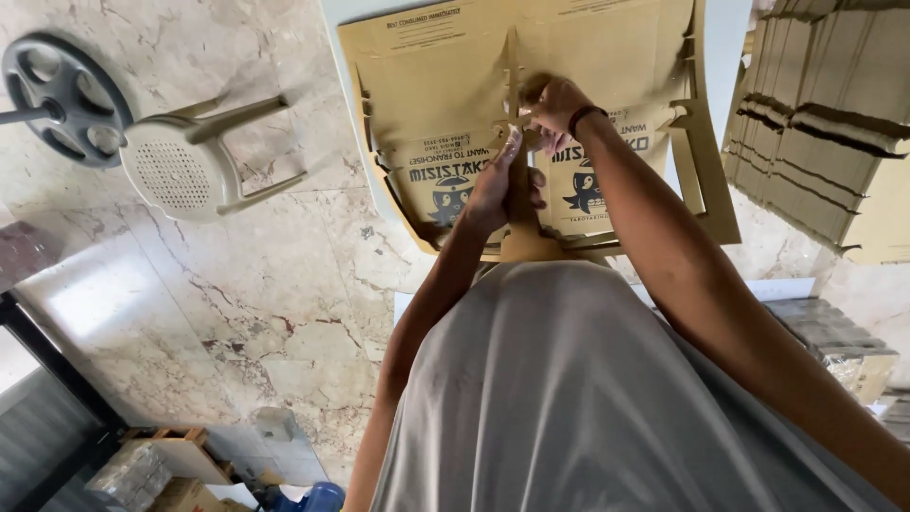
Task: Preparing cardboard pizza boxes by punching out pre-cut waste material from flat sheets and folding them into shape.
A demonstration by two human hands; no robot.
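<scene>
A flat brown cardboard box blank [427, 85] with dark printing and a cartoon figure lies on a white table [725, 47] in front of me. My left hand [493, 190] grips an upright cardboard flap at the middle of the blank, near its lower edge. My right hand [555, 102], with a dark band on the wrist, pinches the top of the same flap a little farther away. Both hands are closed on the cardboard. My grey shirt hides the near edge of the table.
A tall stack of flat cardboard blanks [825, 114] stands at the right. A white plastic stool [180, 171] and a dark round fan base [62, 95] stand on the marble floor at the left. Wrapped bundles [834, 332] lie low right, and boxes [161, 469] low left.
</scene>
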